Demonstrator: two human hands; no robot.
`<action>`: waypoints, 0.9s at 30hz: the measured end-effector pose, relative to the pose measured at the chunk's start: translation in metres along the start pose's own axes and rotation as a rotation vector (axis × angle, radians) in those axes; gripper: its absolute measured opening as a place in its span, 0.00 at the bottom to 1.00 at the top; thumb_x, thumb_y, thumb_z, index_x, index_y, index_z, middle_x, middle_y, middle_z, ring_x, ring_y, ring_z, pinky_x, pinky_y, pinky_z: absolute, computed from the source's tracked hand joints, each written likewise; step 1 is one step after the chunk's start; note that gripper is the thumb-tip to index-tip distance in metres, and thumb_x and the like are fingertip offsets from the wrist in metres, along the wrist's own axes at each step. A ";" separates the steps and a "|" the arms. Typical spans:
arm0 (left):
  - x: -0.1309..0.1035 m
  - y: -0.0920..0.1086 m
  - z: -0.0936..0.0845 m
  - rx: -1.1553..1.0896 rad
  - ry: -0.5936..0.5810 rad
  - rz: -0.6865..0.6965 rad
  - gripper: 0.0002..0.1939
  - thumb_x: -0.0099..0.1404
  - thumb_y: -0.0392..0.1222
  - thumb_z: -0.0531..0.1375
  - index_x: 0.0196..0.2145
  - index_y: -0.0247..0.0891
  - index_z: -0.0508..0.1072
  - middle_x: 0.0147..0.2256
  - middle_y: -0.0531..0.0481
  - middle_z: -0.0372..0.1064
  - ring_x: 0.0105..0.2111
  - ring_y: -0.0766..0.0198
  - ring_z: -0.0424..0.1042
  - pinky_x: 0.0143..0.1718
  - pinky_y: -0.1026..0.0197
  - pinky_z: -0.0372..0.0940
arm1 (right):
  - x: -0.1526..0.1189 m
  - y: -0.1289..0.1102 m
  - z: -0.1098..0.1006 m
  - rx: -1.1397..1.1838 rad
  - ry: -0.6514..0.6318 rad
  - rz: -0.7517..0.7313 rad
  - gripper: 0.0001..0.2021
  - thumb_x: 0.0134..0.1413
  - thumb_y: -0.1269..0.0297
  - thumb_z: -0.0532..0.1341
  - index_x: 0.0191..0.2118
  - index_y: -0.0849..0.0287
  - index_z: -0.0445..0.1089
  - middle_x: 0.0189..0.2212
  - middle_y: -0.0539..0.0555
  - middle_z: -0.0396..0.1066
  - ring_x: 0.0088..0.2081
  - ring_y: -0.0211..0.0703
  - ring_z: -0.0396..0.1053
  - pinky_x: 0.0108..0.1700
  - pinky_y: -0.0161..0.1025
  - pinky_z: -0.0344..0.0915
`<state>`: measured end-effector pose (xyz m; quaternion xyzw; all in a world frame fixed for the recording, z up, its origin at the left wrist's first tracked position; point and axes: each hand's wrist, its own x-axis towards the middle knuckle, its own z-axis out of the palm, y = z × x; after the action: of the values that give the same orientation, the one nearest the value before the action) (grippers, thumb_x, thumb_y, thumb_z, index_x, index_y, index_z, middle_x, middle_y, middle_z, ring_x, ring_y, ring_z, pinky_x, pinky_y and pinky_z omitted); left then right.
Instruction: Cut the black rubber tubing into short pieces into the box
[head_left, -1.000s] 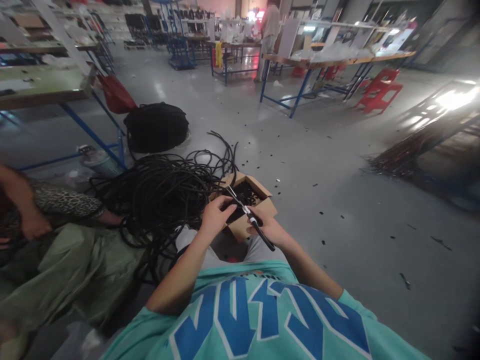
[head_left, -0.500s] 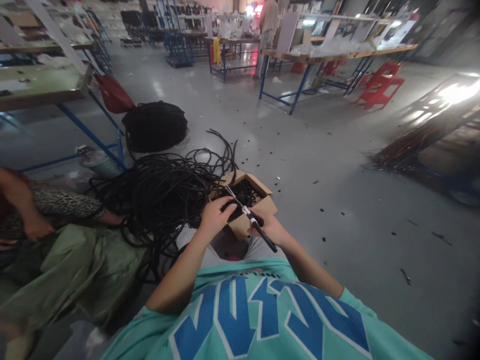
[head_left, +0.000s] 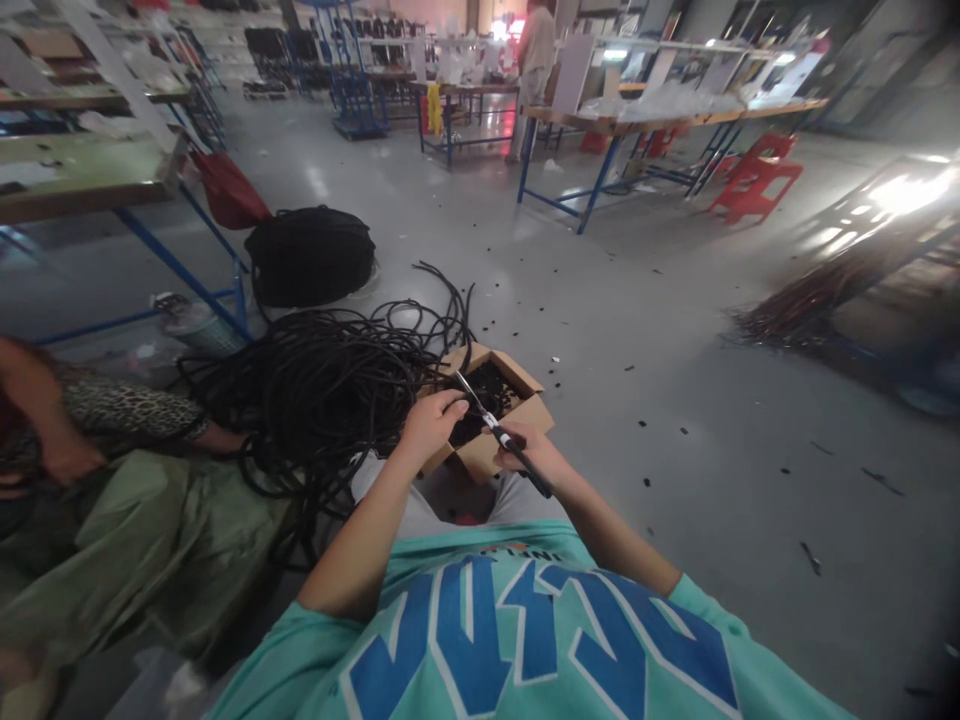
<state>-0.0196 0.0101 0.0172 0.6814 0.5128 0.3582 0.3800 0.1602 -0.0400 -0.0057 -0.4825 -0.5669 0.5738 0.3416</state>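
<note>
My right hand [head_left: 538, 452] is wrapped round the black handles of a pair of scissors [head_left: 529, 472]. The slim metal blades are closed and point away to the left, over an open cardboard box [head_left: 534, 418]. Just left of the blades, my left hand [head_left: 429, 428] pinches a piece of black cord whose end is mostly hidden by the fingers. Inside the box lie many small black cut pieces [head_left: 491, 385]. A large tangled heap of black cord [head_left: 315, 385] lies beside the box, to the left of my left hand.
Another person's hand [head_left: 73, 458] is at the left, near green cloth [head_left: 165, 540]. Behind the heap sits a round black bundle [head_left: 311, 255]. Small black scraps dot the grey floor [head_left: 712, 380]. Workbenches [head_left: 622, 120] and a red stool [head_left: 757, 180] stand farther back.
The scissor blades were slightly apart and are now together, with the handles squeezed closer. Both hands have stayed in nearly the same place.
</note>
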 end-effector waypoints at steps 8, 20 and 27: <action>0.001 0.004 0.001 -0.326 -0.167 -0.116 0.15 0.55 0.50 0.54 0.20 0.35 0.66 0.15 0.55 0.57 0.14 0.73 0.52 0.16 0.68 0.46 | 0.008 -0.007 -0.004 0.042 -0.033 -0.047 0.26 0.31 0.68 0.64 0.45 0.60 0.68 0.24 0.48 0.64 0.27 0.35 0.60 0.31 0.34 0.60; 0.021 -0.012 0.011 -0.690 -0.220 -0.307 0.20 0.50 0.54 0.60 0.22 0.31 0.65 0.14 0.57 0.54 0.10 0.79 0.49 0.13 0.71 0.41 | 0.025 0.006 0.000 0.053 0.055 0.011 0.26 0.30 0.66 0.61 0.43 0.64 0.69 0.20 0.46 0.63 0.25 0.35 0.59 0.28 0.33 0.57; 0.028 -0.024 0.008 -0.923 -0.457 -0.460 0.17 0.53 0.51 0.59 0.24 0.31 0.64 0.14 0.58 0.52 0.09 0.78 0.48 0.11 0.72 0.43 | 0.038 0.005 -0.007 0.039 0.010 -0.026 0.26 0.28 0.65 0.64 0.42 0.62 0.70 0.22 0.46 0.62 0.24 0.33 0.57 0.28 0.33 0.57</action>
<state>-0.0163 0.0409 -0.0050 0.3755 0.3430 0.2965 0.8084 0.1561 -0.0030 -0.0161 -0.4714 -0.5599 0.5778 0.3611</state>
